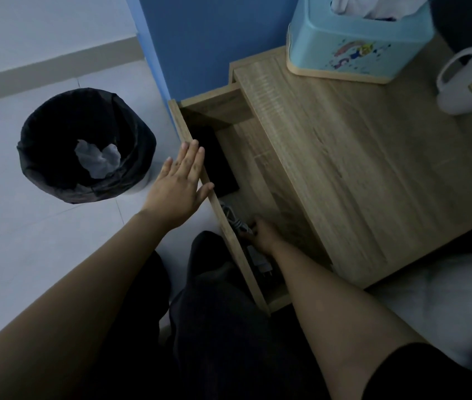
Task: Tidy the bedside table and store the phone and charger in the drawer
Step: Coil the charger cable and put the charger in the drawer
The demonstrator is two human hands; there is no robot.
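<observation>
Bin (pixel 56 157) sits left, well clear. Left hand (pixel 177 186) is flat and open against the drawer (pixel 217 111) front, gripping nothing. Phone (pixel 217 163) lies inside at the far end, lengthwise along the front. Charger (pixel 259 259) is nearer me, with my right hand (pixel 266 235) curled on its cable. That hand's in the way of closing, I'd say. Just 2 things up top: tissue box (pixel 353 47) and mug (pixel 471 82).

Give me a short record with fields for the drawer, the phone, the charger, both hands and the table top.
drawer: open
phone: in the drawer, far end
charger: in the drawer, near end
left hand: flat on the drawer front
right hand: in the drawer at the charger cable; grip unclear
table top: tissue box, mug
</observation>
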